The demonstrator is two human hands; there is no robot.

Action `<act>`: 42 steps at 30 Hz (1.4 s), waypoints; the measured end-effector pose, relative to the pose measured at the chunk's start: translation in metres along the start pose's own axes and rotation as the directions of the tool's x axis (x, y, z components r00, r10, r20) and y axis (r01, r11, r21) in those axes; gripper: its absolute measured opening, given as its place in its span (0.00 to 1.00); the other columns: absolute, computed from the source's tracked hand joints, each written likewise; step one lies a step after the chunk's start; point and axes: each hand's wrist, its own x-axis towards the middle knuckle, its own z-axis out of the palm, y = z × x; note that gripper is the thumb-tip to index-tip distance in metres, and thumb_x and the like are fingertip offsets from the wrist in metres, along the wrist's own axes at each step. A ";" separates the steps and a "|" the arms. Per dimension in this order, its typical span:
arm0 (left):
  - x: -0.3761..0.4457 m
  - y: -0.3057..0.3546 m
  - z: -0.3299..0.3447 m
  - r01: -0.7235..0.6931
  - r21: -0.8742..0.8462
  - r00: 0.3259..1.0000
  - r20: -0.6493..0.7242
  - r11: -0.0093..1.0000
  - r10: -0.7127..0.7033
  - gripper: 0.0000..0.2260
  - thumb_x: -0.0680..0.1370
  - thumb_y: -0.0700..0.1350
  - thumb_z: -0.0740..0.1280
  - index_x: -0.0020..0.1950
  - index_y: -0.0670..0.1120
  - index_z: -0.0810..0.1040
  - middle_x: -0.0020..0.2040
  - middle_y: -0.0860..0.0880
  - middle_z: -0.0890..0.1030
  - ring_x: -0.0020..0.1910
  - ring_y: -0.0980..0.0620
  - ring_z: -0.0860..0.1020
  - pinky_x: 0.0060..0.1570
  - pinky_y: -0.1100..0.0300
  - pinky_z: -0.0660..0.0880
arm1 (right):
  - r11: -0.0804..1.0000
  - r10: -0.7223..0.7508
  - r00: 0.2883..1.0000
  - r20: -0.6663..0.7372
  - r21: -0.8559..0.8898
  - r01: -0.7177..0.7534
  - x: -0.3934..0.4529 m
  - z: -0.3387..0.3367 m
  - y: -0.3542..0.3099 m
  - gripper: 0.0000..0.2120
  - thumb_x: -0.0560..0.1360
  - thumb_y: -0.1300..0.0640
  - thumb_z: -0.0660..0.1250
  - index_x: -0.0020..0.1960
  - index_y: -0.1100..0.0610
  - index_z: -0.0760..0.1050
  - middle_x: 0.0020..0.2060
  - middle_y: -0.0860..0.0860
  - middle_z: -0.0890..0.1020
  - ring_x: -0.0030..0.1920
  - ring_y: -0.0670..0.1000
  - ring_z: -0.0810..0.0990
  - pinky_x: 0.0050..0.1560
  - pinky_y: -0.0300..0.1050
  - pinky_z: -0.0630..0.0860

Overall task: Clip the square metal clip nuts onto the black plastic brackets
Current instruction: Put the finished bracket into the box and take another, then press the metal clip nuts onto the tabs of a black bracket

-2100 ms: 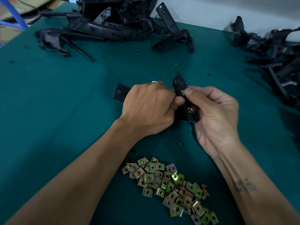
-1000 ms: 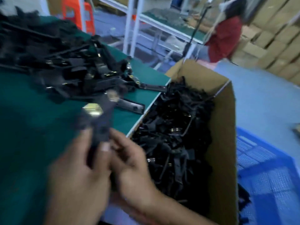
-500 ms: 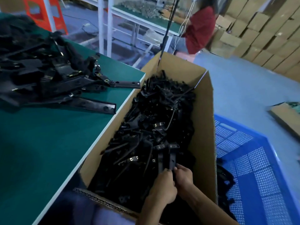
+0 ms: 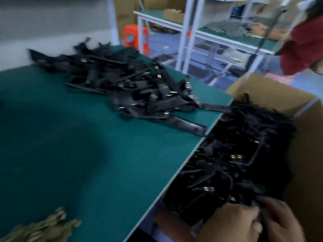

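At the near right corner, both hands sit low over the cardboard box (image 4: 272, 89), the left hand (image 4: 230, 224) just beside the right hand (image 4: 281, 219). Motion blur hides the fingers, so I cannot tell whether they grasp anything. The box stands against the right edge of the green desk (image 4: 87, 154) and is filled with black brackets (image 4: 232, 154). At the near left corner of the desk lies a blurred heap of metal clip nuts (image 4: 40, 229). Farther back on the desk, a pile of brackets with clips (image 4: 139, 88) spreads toward the box. Beyond stand white-framed shelves (image 4: 192, 32), an orange stool (image 4: 136, 35) and a person in red (image 4: 302, 49).
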 end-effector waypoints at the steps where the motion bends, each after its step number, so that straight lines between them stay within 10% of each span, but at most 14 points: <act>1: -0.015 -0.010 -0.009 -0.112 -0.053 0.988 -0.113 0.992 0.106 0.12 0.79 0.52 0.60 0.61 0.52 0.74 0.57 0.44 0.81 0.56 0.44 0.80 0.58 0.52 0.76 | 0.996 -0.083 0.993 -0.085 -0.021 0.081 0.006 0.010 -0.018 0.10 0.74 0.69 0.71 0.50 0.57 0.83 0.51 0.52 0.81 0.51 0.47 0.81 0.50 0.24 0.70; 5: -0.093 -0.042 -0.108 -0.282 -0.228 0.808 -0.580 0.932 0.102 0.14 0.76 0.57 0.61 0.59 0.62 0.79 0.33 0.57 0.80 0.29 0.61 0.74 0.32 0.66 0.72 | 0.918 -0.357 0.933 -0.050 0.163 0.360 -0.001 0.064 -0.129 0.08 0.72 0.64 0.65 0.42 0.57 0.83 0.46 0.55 0.83 0.44 0.45 0.81 0.47 0.35 0.76; 7: -0.127 -0.073 -0.160 -0.348 -0.214 0.614 -0.788 0.913 0.049 0.09 0.77 0.53 0.64 0.52 0.57 0.84 0.26 0.57 0.70 0.25 0.61 0.64 0.25 0.68 0.61 | 0.829 -0.503 0.861 0.074 0.321 0.457 -0.012 0.091 -0.175 0.09 0.73 0.67 0.68 0.38 0.58 0.83 0.42 0.52 0.84 0.41 0.49 0.82 0.42 0.40 0.77; 11: -0.199 -0.153 -0.245 -0.300 -0.219 0.174 -0.970 0.929 -0.172 0.13 0.81 0.42 0.64 0.41 0.51 0.84 0.25 0.56 0.65 0.24 0.56 0.59 0.27 0.64 0.57 | 0.750 -0.659 0.530 0.534 0.518 0.411 -0.028 0.147 -0.258 0.17 0.75 0.72 0.69 0.39 0.51 0.84 0.39 0.50 0.84 0.38 0.50 0.82 0.40 0.35 0.74; 14: -0.245 -0.203 -0.267 -0.461 -0.315 -0.014 -0.932 0.829 -0.362 0.15 0.82 0.41 0.61 0.37 0.48 0.80 0.26 0.53 0.60 0.23 0.54 0.56 0.24 0.65 0.56 | 0.693 -0.717 0.328 0.616 0.575 0.435 -0.037 0.205 -0.313 0.13 0.78 0.67 0.70 0.45 0.50 0.84 0.39 0.49 0.84 0.39 0.48 0.83 0.42 0.36 0.75; 17: -0.261 -0.226 -0.277 -0.547 -0.298 -0.054 -0.920 0.782 -0.388 0.12 0.77 0.42 0.61 0.34 0.48 0.77 0.24 0.54 0.60 0.21 0.53 0.54 0.25 0.67 0.55 | 0.676 -0.731 0.280 0.622 0.608 0.415 -0.036 0.278 -0.374 0.13 0.78 0.69 0.69 0.50 0.51 0.83 0.41 0.50 0.86 0.39 0.46 0.83 0.44 0.38 0.77; 27: -0.259 -0.230 -0.292 -0.541 -0.406 0.044 -0.888 0.736 -0.458 0.11 0.75 0.45 0.64 0.32 0.47 0.74 0.25 0.49 0.58 0.21 0.53 0.54 0.25 0.65 0.53 | 0.929 -0.315 0.552 0.772 0.370 0.012 -0.048 0.524 -0.547 0.10 0.78 0.51 0.71 0.46 0.57 0.76 0.26 0.54 0.82 0.15 0.46 0.70 0.18 0.32 0.60; 34: -0.259 -0.232 -0.291 -0.525 -0.395 0.054 -0.899 0.754 -0.434 0.13 0.77 0.47 0.64 0.32 0.48 0.74 0.24 0.51 0.59 0.21 0.53 0.55 0.25 0.64 0.55 | 0.914 -0.197 0.602 0.774 0.367 -0.173 -0.050 0.545 -0.572 0.06 0.73 0.67 0.73 0.40 0.61 0.78 0.16 0.49 0.73 0.14 0.43 0.67 0.20 0.31 0.63; 38: -0.256 -0.231 -0.289 -0.455 -0.318 -0.053 -0.923 0.832 -0.381 0.11 0.75 0.45 0.64 0.32 0.50 0.75 0.26 0.55 0.68 0.26 0.54 0.63 0.31 0.57 0.60 | 0.879 -0.465 0.568 0.679 0.433 0.202 -0.056 0.500 -0.561 0.09 0.67 0.59 0.74 0.32 0.59 0.75 0.17 0.50 0.74 0.16 0.48 0.67 0.19 0.34 0.61; 42: -0.254 -0.226 -0.287 -0.355 -0.222 -0.184 -0.936 0.908 -0.300 0.04 0.76 0.48 0.66 0.44 0.49 0.78 0.36 0.56 0.75 0.34 0.53 0.72 0.38 0.53 0.70 | 0.551 -0.763 0.379 0.524 0.220 0.805 -0.064 0.449 -0.536 0.15 0.64 0.53 0.68 0.28 0.57 0.64 0.22 0.49 0.69 0.24 0.52 0.67 0.24 0.39 0.59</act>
